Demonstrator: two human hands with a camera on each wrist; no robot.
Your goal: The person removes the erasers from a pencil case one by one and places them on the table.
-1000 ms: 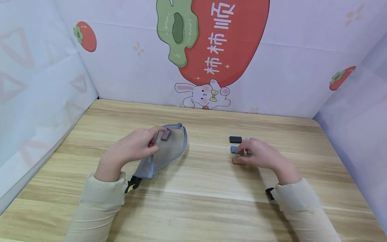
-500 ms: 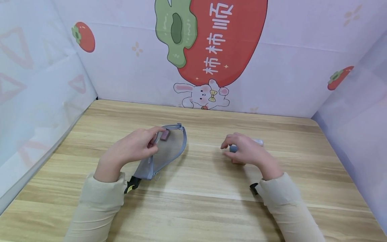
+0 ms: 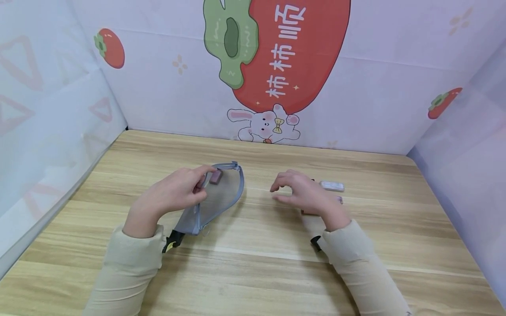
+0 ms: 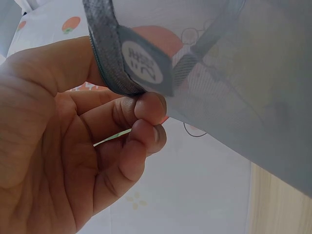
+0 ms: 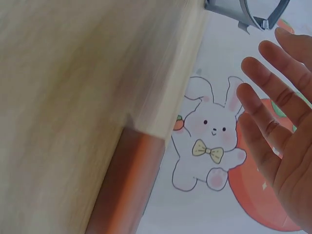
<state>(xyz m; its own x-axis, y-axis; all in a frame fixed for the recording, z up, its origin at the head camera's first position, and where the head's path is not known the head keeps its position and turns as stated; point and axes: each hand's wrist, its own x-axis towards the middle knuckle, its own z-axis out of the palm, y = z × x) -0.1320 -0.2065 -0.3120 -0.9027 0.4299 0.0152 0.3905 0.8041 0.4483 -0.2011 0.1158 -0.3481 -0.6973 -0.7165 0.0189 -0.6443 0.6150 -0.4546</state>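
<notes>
My left hand (image 3: 175,191) pinches the zipped edge of a grey mesh pouch (image 3: 225,199), whose mouth gapes toward the right. Close up in the left wrist view, thumb and fingers hold the zip band (image 4: 105,44) beside a small grey label (image 4: 146,63). Inside the pouch lies a small dull-purple block (image 3: 215,177). My right hand (image 3: 304,195) hovers between the pouch and a group of small blocks, its fingers spread and nothing in them. Below it shows a reddish block (image 3: 310,212), which looks orange-brown (image 5: 129,185) in the right wrist view.
To the right of that hand lie a whitish block (image 3: 332,186) and the end of a purplish one (image 3: 339,199). The hand hides other blocks. A printed cloth wall (image 3: 158,87) rises behind the wooden table (image 3: 253,272), with side walls left and right.
My right hand has moved left from over the blocks toward the pouch, uncovering the whitish block and covering the black and blue ones. My left hand and the pouch have stayed put.
</notes>
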